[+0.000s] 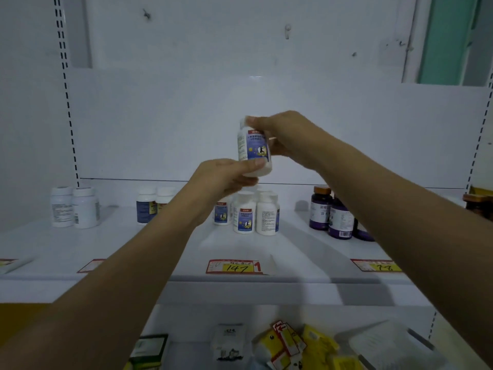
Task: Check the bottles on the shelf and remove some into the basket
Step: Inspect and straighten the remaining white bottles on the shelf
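A white pill bottle w/ a blue label is held upright in mid-air, above the white shelf and in front of its back panel. Its base is gripped by the L hand, thumb curled across the front bottom edge. Its cap end is pinched by the R hand, fingers wrapped over the top & right side. Both forearms are stretched forward from the lower corners of the view.

Directly below the held bottle, a cluster of matching white bottles is stood on the shelf, touching one another. To the right, dark purple bottles are grouped, partly hidden by the R forearm. To the left, two blue-labelled bottles are seen, and further left two white-labelled bottles. A red & yellow price tag marked 147 is fixed at the shelf's front edge. On the lower shelf, yellow packets & a small white box are piled; detail there is blurred.
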Tool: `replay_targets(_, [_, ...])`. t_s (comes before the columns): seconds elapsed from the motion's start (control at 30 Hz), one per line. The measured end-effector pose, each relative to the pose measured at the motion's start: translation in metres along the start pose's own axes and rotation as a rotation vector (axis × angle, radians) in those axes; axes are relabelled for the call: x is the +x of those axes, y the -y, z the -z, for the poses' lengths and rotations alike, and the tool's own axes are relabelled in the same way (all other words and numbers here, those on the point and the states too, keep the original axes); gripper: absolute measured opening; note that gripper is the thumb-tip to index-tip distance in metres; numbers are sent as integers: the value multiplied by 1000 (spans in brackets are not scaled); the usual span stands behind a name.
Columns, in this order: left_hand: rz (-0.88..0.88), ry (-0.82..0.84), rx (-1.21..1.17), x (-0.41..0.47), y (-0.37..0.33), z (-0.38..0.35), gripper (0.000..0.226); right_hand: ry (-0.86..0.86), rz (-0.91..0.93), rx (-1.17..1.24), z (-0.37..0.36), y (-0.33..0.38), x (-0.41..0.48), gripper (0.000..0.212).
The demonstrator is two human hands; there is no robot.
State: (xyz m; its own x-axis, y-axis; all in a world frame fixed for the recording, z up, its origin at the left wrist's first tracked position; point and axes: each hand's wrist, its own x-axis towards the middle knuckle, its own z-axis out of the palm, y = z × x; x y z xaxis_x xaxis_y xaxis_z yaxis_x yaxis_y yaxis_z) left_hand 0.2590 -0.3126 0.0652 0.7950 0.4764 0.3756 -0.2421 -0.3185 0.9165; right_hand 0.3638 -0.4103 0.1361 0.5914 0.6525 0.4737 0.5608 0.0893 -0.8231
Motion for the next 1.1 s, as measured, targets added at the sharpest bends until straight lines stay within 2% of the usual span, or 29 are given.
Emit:
replay_targets(0.13, [184,135,-95,-3,6,-4,42,152,-319,-58,5,-7,4,17])
replay_targets(0.27, [257,164,-59,-3,9,-3,40,203,-394,-48,10,-21,6,20])
replay_targets(0.37, [244,129,-13,-1,11,-3,40,215,-341,-15,10,-23,6,22])
replay_targets(0.47, [183,21,111,3,11,-5,42,265,-242,7,15,-23,8,32])
replay_targets(0.57, [128,-68,203,8,15,-7,32,310,-159,-93,18,-23,10,37])
replay_targets(0.63, [70,-99,244,11,23,-9,31,288,-65,-189,16,-23,11,31])
replay_targets(0.67, [34,-118,250,13,27,-10,37,257,-23,-189,14,-23,13,27])
replay_targets(0.73, [-2,-178,283,16,38,-9,64,163,27,-115,10,-25,21,28])
replay_targets(0.8, [17,-238,419,21,55,-3,76,58,54,-62,6,-28,32,32])
replay_targets(0.87, [0,-240,646,23,77,6,61,-6,82,-127,1,-33,44,35])
replay_targets(0.93, [15,-141,920,22,100,12,50,-26,100,-235,-7,-39,53,38])
replay_targets(1.03, [163,41,1233,21,121,17,68,-59,131,-375,-22,-56,67,40])
replay_targets(1.1, [217,100,1288,21,124,19,73,-71,133,-446,-31,-67,73,39])
